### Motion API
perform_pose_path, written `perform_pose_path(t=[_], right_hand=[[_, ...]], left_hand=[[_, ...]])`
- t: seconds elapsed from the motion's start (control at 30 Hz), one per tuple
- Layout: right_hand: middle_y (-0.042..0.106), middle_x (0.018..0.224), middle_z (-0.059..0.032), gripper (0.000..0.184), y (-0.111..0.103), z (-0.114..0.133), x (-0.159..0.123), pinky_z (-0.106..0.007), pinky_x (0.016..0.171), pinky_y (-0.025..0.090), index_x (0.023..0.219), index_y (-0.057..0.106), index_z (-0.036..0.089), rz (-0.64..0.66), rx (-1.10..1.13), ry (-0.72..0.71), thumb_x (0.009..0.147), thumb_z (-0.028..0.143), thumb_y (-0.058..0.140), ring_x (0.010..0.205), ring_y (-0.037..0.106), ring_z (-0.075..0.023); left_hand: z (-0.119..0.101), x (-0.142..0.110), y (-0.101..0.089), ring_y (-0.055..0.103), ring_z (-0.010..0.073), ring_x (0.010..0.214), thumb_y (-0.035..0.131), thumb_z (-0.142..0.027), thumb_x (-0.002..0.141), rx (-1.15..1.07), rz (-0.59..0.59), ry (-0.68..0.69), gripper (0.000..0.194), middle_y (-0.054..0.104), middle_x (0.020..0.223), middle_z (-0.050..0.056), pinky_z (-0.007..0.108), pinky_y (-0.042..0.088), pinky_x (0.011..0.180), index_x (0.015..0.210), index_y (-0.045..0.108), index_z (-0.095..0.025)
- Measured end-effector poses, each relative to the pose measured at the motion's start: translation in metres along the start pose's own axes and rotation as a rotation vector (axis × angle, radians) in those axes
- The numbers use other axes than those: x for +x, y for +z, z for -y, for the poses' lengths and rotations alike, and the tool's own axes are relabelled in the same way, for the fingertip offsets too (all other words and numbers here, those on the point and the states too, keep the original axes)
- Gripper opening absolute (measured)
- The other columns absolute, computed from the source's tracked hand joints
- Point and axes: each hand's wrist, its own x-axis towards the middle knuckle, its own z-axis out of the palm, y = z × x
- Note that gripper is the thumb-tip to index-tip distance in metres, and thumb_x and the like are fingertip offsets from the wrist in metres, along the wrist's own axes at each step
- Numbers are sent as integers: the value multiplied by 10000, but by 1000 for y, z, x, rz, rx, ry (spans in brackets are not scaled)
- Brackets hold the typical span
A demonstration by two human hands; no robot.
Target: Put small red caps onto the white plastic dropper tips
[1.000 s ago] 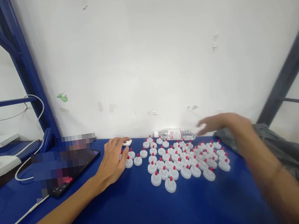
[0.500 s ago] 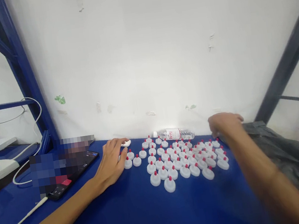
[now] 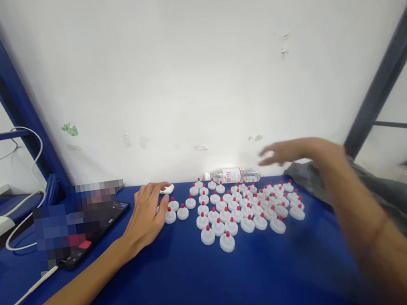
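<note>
My left hand [image 3: 147,212] lies on the blue tabletop with its fingers stretched out and apart. Its fingertips are at a small smooth white object [image 3: 167,189], and its thumb is beside the nearest white caps. Many white round caps with red tips [image 3: 227,241] stand upright, mostly clustered to the right of this hand. Blurred by motion, my right hand [image 3: 285,152] is raised beyond the right end of the cluster, in front of the wall. A white patch shows at its fingers; whether it is a held item cannot be made out.
A clear plastic bottle [image 3: 231,175] with a red and white label lies along the wall. At left, a dark phone [image 3: 97,233] has a white cable plugged in. A dark grey plastic bag [image 3: 395,226] covers the right side. Blue metal posts [image 3: 14,88] frame the table.
My right hand has risen and swung left, from beside the bag towards the bottle. My left hand stays by the small white object. The whole view has shifted slightly.
</note>
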Motion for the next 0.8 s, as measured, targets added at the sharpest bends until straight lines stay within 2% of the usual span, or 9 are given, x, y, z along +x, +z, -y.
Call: perform_pose_path(t=[0.13, 0.2, 0.27, 0.3, 0.37, 0.43, 0.57, 0.73, 0.8], right_hand=[[806, 1465, -157, 942, -10, -5, -23, -529, 1175, 605, 1699, 563, 303, 184, 339, -370, 912, 758, 807, 1298, 801, -358], [867, 1316, -143, 924, -6, -7, -20, -480, 1084, 664, 1646, 640, 247, 198, 358, -318, 891, 753, 804, 1158, 850, -336], [896, 1185, -145, 766, 1, -5, -9, -427, 1009, 693, 1494, 779, 184, 114, 240, -119, 940, 713, 748, 1080, 863, -324], [898, 1167, -159, 633, 4, -3, -4, -430, 995, 697, 1366, 848, 195, 62, 181, -33, 970, 675, 731, 1089, 862, -336], [889, 1216, -178, 561, 6, 1, 1, -491, 1003, 699, 1367, 858, 194, -10, 128, 51, 994, 601, 758, 1125, 859, -369], [863, 1338, -157, 570, 1, 4, -5, -530, 1057, 685, 1477, 800, 263, 45, 153, -12, 988, 556, 813, 1168, 855, -364], [823, 1456, -89, 695, -8, 8, -22, -465, 1154, 635, 1636, 664, 319, 269, 189, -260, 993, 519, 836, 1283, 816, -294], [885, 1189, -189, 404, 14, 4, 11, -570, 1057, 637, 1182, 884, 200, -412, -137, 215, 1094, 514, 647, 1170, 816, -333], [847, 1270, -251, 446, 23, -1, 30, -645, 1096, 583, 1282, 857, 152, -568, -203, 332, 1100, 481, 616, 1279, 762, -400]], left_hand=[[0, 0, 0, 641, 382, 1315, 369, -458, 1130, -3, 17, -5, 447, 746, 1378, 137, 626, 479, 1159, 1385, 670, -247], [-1, 0, 0, 640, 382, 1312, 369, -458, 1127, -8, 22, -7, 446, 746, 1381, 141, 629, 479, 1158, 1378, 670, -243], [-1, 1, -1, 641, 378, 1296, 368, -462, 1126, -7, 23, -11, 447, 748, 1375, 143, 625, 482, 1159, 1372, 669, -242], [-2, 1, -1, 642, 377, 1290, 366, -465, 1125, -4, 24, -16, 449, 748, 1371, 143, 624, 483, 1161, 1373, 668, -242], [-2, 1, -2, 646, 377, 1282, 363, -471, 1123, 2, 26, -25, 459, 750, 1364, 141, 625, 487, 1165, 1380, 666, -243], [-2, 1, -2, 651, 379, 1285, 359, -472, 1123, 6, 27, -28, 464, 753, 1364, 138, 629, 494, 1167, 1382, 669, -244], [-1, 1, -1, 649, 383, 1313, 368, -467, 1123, 0, 23, -15, 464, 754, 1373, 139, 644, 493, 1184, 1385, 679, -243], [2, 1, 1, 660, 384, 1260, 366, -472, 1123, 16, 9, -13, 469, 760, 1349, 133, 637, 514, 1158, 1375, 696, -255], [3, 1, 2, 664, 382, 1267, 360, -476, 1125, 22, 10, -15, 475, 758, 1349, 128, 629, 518, 1160, 1383, 700, -265]])
